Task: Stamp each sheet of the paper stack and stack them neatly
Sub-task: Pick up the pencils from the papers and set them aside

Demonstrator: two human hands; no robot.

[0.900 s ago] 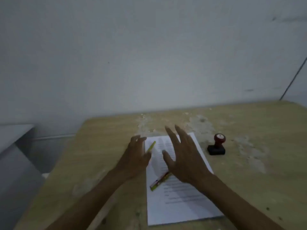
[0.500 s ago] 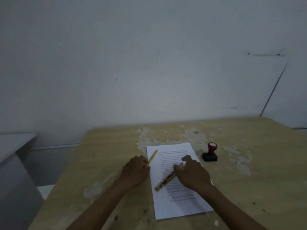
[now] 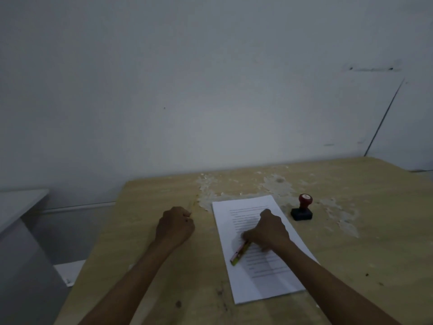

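A white paper stack with printed lines lies on the wooden table. My right hand rests on the stack, fingers closed around a yellow and pink pen whose lower end sticks out to the left. My left hand is a fist on the bare table left of the stack, gripping a thin yellow pencil that points away from me. A stamp with a red knob and black base stands upright on the table, just right of the stack's far corner, touched by neither hand.
The table top has pale worn patches near its far edge and to the right of the stamp. A white wall rises right behind the table. A grey surface stands lower at the left, across a gap.
Both hands went from spread open above the paper to closed. The left hand has carried the yellow pencil left, off the stack. The right hand has closed on the pen.
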